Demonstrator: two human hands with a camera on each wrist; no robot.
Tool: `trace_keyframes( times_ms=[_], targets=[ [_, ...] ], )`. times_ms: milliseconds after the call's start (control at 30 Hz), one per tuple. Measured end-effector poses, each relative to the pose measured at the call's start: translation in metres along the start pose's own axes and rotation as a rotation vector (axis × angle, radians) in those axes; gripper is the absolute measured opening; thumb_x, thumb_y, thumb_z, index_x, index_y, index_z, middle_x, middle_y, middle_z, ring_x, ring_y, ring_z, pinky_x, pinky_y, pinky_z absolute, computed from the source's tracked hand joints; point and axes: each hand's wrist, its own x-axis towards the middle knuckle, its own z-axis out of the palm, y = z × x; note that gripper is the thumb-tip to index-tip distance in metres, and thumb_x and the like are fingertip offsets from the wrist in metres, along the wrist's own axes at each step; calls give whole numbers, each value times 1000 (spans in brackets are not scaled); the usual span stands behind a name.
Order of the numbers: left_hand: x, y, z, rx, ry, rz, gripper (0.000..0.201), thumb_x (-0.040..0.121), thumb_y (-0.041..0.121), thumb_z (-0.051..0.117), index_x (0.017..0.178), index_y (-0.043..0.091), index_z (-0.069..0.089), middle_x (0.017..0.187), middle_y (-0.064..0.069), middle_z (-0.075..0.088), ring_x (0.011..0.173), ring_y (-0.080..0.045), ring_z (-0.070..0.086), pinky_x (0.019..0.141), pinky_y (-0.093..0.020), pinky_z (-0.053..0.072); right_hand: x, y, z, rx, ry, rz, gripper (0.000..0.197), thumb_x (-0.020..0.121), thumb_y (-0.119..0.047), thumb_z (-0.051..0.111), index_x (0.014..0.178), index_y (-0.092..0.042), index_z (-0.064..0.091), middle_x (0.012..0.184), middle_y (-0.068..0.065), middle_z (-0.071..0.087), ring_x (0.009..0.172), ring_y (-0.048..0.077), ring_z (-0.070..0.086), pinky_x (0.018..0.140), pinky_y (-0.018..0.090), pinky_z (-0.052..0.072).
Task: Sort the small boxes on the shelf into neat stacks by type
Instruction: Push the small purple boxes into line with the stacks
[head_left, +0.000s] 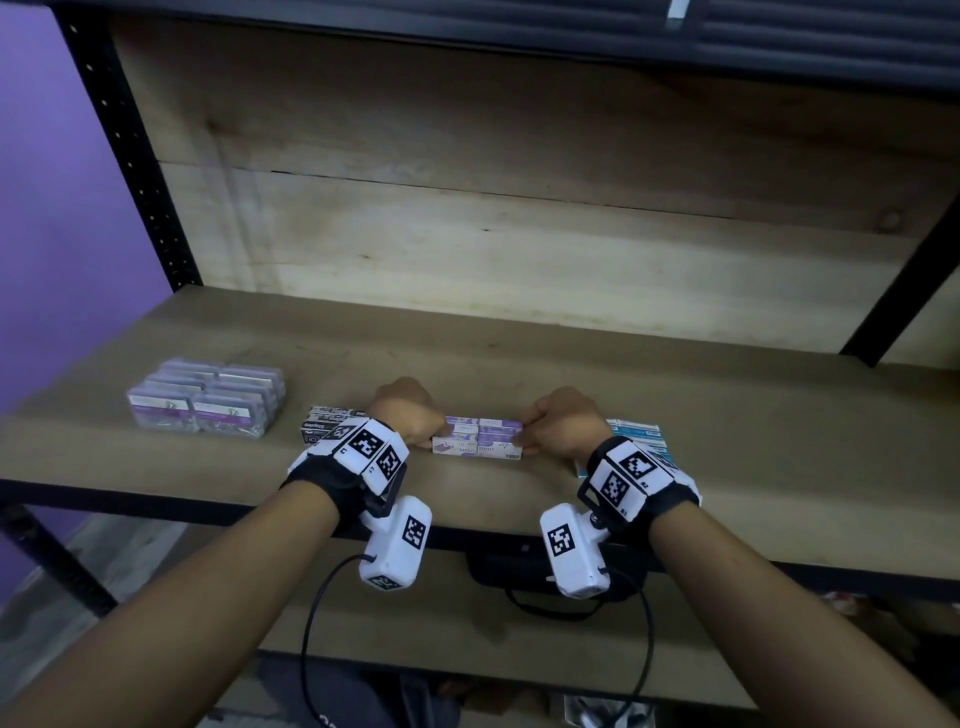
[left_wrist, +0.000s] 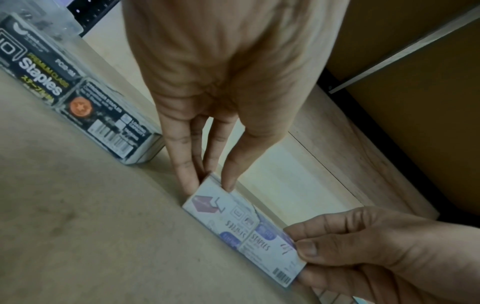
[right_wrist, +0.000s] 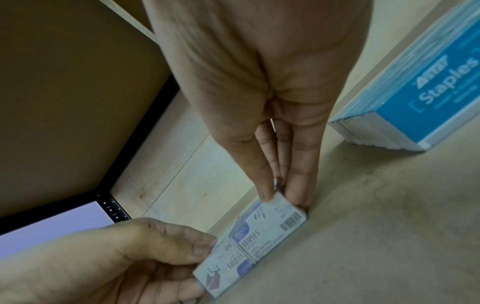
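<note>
Two white-and-purple staple boxes (head_left: 478, 440) (left_wrist: 241, 230) (right_wrist: 255, 239) lie end to end in a short row on the brown shelf (head_left: 519, 353), near its front edge. My left hand (head_left: 440, 434) (left_wrist: 210, 185) pinches the row's left end between thumb and fingers. My right hand (head_left: 525, 434) (right_wrist: 283, 198) pinches the right end the same way. Whether more boxes lie under the top pair is hard to tell. A stack of black staple boxes (head_left: 323, 428) (left_wrist: 78, 92) stands just left of my left hand. Blue staple boxes (head_left: 638, 435) (right_wrist: 415, 98) stand just right of my right hand.
A block of several clear cases with purple labels (head_left: 208, 400) sits at the shelf's left. A wooden back panel (head_left: 519, 234) closes the rear. Black uprights (head_left: 130, 156) frame the sides. A dark bag (head_left: 519, 569) lies on the lower shelf.
</note>
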Motion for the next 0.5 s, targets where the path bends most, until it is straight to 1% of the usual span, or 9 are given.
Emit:
trace_keyframes(
  times_ms=[100, 167, 200, 267, 300, 333, 400, 433, 500],
  targets=[
    [2, -3, 0, -12, 11, 2, 8, 76, 10, 68, 82, 5, 68, 99, -18, 73, 94, -29, 71, 91, -42, 55, -1, 0, -1, -4, -1, -6, 20, 78, -6, 71, 96, 3, 70, 71, 5, 63, 57, 9, 57, 50, 8, 47],
    [2, -5, 0, -47, 10, -3, 9, 73, 9, 69, 78, 2, 69, 97, -19, 73, 88, -26, 72, 89, -36, 56, -1, -4, -2, -19, 2, -5, 20, 80, -7, 68, 97, 3, 70, 80, 13, 68, 62, 13, 59, 60, 15, 51],
    [2, -5, -1, -67, 13, -5, 12, 72, 9, 70, 79, -1, 70, 96, -20, 73, 87, -26, 72, 88, -34, 55, -1, -7, -3, -73, 7, -12, 20, 82, -9, 66, 98, 2, 71, 88, 16, 71, 68, 15, 62, 64, 18, 53],
    [2, -5, -5, -105, 35, -8, 26, 73, 10, 72, 93, -8, 71, 98, -22, 72, 94, -31, 70, 90, -40, 56, -3, -14, -5, -253, 51, -45, 21, 84, -15, 61, 98, -3, 73, 100, 13, 72, 87, 21, 66, 80, 27, 55],
    [0, -4, -8, -101, 52, -7, 30, 74, 13, 74, 97, -7, 70, 99, -21, 72, 96, -32, 69, 88, -43, 56, -5, -18, -6, -295, 89, -68, 22, 83, -16, 60, 97, -5, 73, 102, 11, 71, 95, 24, 65, 86, 30, 53],
    [-1, -4, -13, -85, 73, 2, 31, 74, 17, 75, 97, -3, 71, 97, -19, 73, 95, -32, 69, 87, -43, 57, -6, -23, -6, -281, 115, -83, 21, 82, -16, 59, 95, -7, 73, 102, 9, 71, 98, 24, 64, 87, 30, 52],
    [-3, -9, -24, -67, 127, 40, 25, 74, 23, 77, 91, 7, 71, 92, -10, 73, 90, -29, 69, 82, -33, 57, -5, -31, -1, -228, 133, -108, 18, 81, -15, 59, 92, -10, 73, 100, 6, 71, 96, 22, 64, 80, 25, 50],
    [-3, -12, -31, -66, 158, 61, 21, 74, 24, 77, 90, 11, 71, 91, -6, 72, 89, -25, 67, 80, -27, 53, -6, -36, 3, -202, 141, -121, 17, 82, -14, 59, 92, -11, 72, 99, 5, 71, 95, 21, 64, 78, 23, 50],
    [-3, -23, -44, -87, 214, 88, 19, 75, 23, 76, 92, 18, 71, 97, -1, 70, 90, -19, 62, 77, -23, 44, -5, -46, 14, -134, 134, -158, 15, 83, -14, 60, 93, -14, 71, 99, 3, 71, 91, 19, 65, 76, 22, 50]
  ],
)
